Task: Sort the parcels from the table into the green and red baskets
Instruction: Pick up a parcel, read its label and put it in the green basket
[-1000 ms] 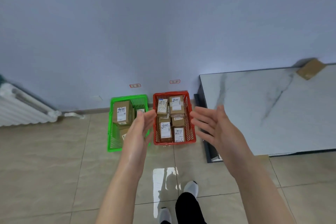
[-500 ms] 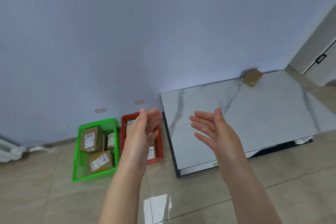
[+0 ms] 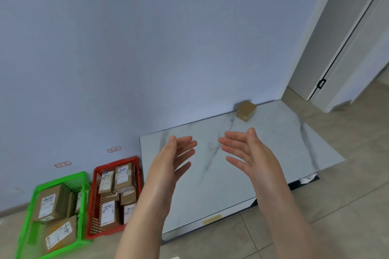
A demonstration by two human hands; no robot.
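Both hands raised over the tabletop, palms facing each other, holding nothing. Left hand spread, fingers loosely fanned; right hand spread likewise, well apart from the left.

One parcel on the tabletop: small brown box at the far edge, against the wall, beyond the right hand and not touched.

Tabletop is white marble-look with grey veins, low over the tiled floor.

Red basket on the floor just beside the tabletop's left end, against the wall, packed with several labelled brown boxes. Green basket touching the red basket's far side from the tabletop, with a few larger labelled boxes.

Two small red-outlined tags on the wall above the baskets; print too small to read.

Door past the tabletop's right end.
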